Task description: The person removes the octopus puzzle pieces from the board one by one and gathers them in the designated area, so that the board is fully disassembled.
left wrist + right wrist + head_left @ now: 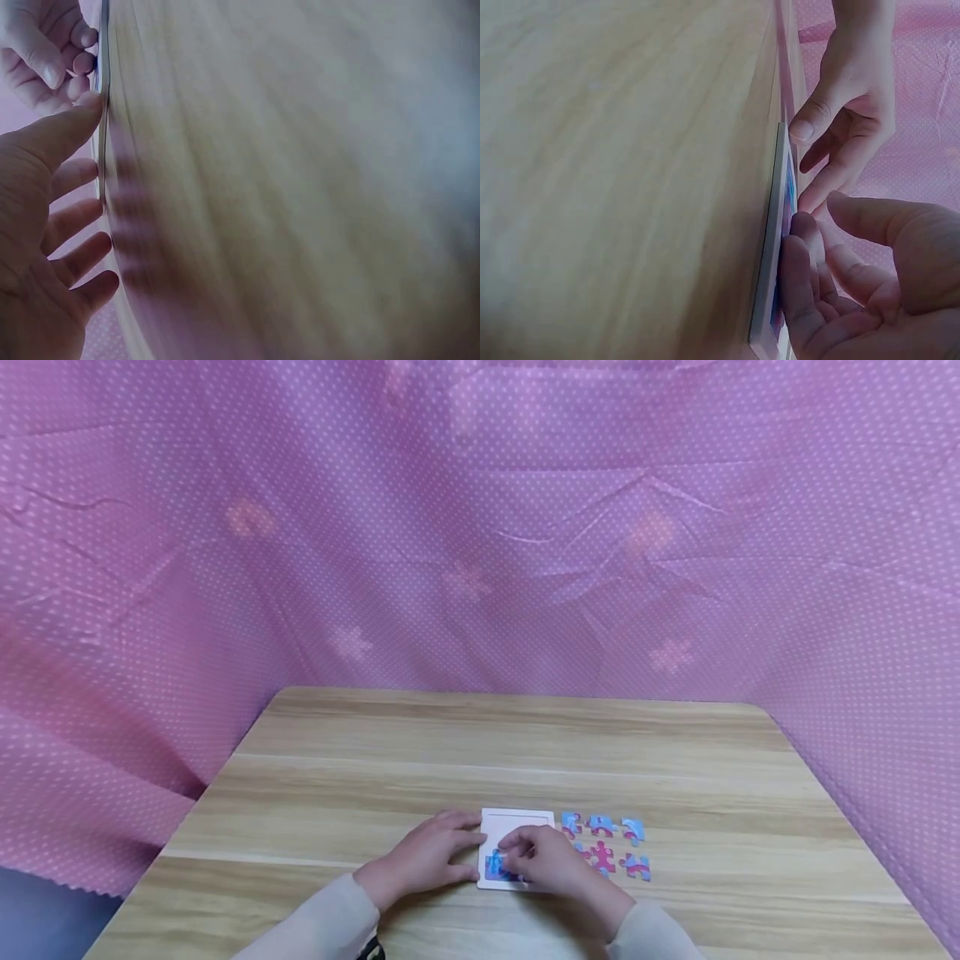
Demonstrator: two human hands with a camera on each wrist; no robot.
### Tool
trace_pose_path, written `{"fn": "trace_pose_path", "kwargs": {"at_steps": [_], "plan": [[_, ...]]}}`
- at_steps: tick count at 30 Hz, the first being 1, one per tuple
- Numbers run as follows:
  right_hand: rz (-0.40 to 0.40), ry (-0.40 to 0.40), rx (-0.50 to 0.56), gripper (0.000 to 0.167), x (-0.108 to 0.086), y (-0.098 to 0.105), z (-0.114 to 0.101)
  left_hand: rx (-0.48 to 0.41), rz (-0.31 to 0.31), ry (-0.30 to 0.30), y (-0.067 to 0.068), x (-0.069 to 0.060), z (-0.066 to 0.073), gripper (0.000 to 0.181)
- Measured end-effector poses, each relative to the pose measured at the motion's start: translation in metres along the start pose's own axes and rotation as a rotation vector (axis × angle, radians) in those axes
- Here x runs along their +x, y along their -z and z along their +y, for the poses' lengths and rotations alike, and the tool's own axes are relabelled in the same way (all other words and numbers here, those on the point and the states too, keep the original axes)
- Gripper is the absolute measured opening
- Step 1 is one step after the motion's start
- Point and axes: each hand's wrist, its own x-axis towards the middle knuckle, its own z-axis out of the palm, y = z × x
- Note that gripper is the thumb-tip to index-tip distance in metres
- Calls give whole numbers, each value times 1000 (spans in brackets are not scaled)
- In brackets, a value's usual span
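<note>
A small white puzzle tray [489,827] lies on the table, with blue and purple jigsaw pieces [493,866] in its near left corner. My left hand [431,852] rests at the tray's left side, fingers spread and fingertips touching the edge. Over the tray is my right hand [551,860]; its bent fingers [797,274] press on the pieces inside, while the thumb [862,216] stays apart from them. No piece shows between thumb and fingers. The right hand hides part of the tray and of the pieces under it.
Several loose pink and blue jigsaw pieces [602,856] lie in two rows right of the tray, partly behind the right hand. The wooden table [450,735] reaches back to a pink dotted curtain [480,568] that hangs around its far side and both sides.
</note>
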Motion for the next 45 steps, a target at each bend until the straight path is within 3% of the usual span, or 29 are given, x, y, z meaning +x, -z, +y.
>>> {"fn": "trace_pose_path", "kwargs": {"at_steps": [6,15,27,31,39,45], "plan": [[-44,12,-57,21,-11,3,3,-6,25,10,-7,-2,17,49],[-67,29,-80,16,-26,8,9,-19,24,77,-19,-8,41,49],[-68,23,-49,14,-35,8,12,-10,33,103,-26,-10,49,51],[-51,29,-2,14,-37,8,16,-19,31,113,-28,-11,52,51],[-41,10,210,13,-38,12,26,-20,36,113,-29,-10,53,50],[-38,4,202,12,-46,29,30,-8,39,108,-29,-8,54,51]]}}
